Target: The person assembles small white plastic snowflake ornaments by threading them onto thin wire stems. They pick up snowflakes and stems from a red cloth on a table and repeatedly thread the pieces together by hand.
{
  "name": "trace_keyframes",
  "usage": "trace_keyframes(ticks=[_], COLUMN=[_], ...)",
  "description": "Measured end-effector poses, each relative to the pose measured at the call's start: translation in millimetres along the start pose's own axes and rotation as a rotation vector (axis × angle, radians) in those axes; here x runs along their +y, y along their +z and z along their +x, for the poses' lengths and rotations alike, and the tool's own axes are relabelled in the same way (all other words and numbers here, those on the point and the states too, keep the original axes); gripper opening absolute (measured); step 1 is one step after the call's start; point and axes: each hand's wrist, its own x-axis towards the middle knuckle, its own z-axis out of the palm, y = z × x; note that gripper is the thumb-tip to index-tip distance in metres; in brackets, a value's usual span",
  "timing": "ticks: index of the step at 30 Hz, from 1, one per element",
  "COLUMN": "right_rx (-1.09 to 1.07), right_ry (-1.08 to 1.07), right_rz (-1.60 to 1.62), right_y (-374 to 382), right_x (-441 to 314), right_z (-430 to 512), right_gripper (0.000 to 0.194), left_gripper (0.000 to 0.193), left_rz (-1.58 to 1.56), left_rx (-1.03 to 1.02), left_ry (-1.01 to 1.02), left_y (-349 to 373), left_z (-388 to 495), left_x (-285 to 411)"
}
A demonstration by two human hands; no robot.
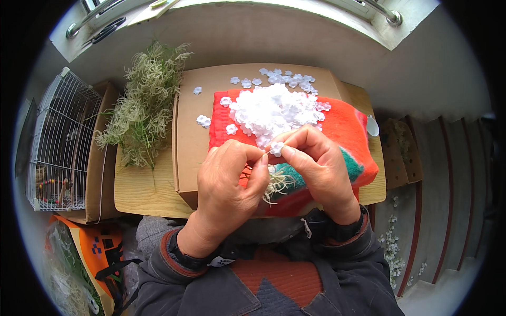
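Observation:
Between thumb and forefinger my left hand (pixel 233 181) pinches a thin pale strand of an artificial plant sprig (pixel 278 182), whose curly cream tips hang below my fingers. My right hand (pixel 316 166) grips a small white fabric flower (pixel 276 149) at its edge, close to my left fingertips. Whether the strand passes through the flower is too small to tell. Just beyond both hands lies a heap of white fabric flowers (pixel 276 108) on a folded red fleece cloth (pixel 344 114) with a green patch. The cloth rests on a cardboard box (pixel 193 158).
Loose flowers (pixel 292 79) lie on the box behind the heap. A bunch of artificial greenery (pixel 146 106) covers the left of the wooden table (pixel 154 197). A wire cage (pixel 63 146) stands further left. At right are a white cup (pixel 372 125), a carton (pixel 401 158) and stairs (pixel 431 205) bearing flower sprays (pixel 391 249).

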Motion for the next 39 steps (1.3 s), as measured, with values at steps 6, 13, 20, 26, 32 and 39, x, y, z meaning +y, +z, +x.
trace_keyframes(ticks=[6,13,20,26,32,39], right_rx=[-0.026,-0.028,-0.092,-0.108,0.001,0.042], right_ry=[-0.007,-0.011,-0.02,-0.17,-0.351,-0.485], right_rz=[-0.029,-0.036,-0.068,-0.261,-0.517,-0.618], right_y=[-0.8,-1.4,-2.5,-0.2,2.8,4.2], right_x=[-2.3,-3.8,-3.3,-0.8,2.9,5.6], right_z=[-1.1,-1.6,-1.8,-0.7,-0.7,-0.4], right_gripper=[0.004,0.003,0.002,0.009,0.008,0.008], left_gripper=[0.016,0.016,0.014,0.007,0.005,0.006], left_rz=[0.032,-0.032,-0.061,-0.145,-0.223,-0.265], left_rx=[-0.017,-0.042,-0.075,-0.12,-0.14,-0.184], left_ry=[0.042,-0.028,-0.054,-0.089,-0.115,-0.213], left_y=[-0.2,-2.7,-3.1,-2.3,-0.7,-3.2], left_z=[1.1,0.6,-0.6,-1.4,0.1,-1.1], left_x=[-0.4,2.2,1.7,-1.5,-2.5,2.0])
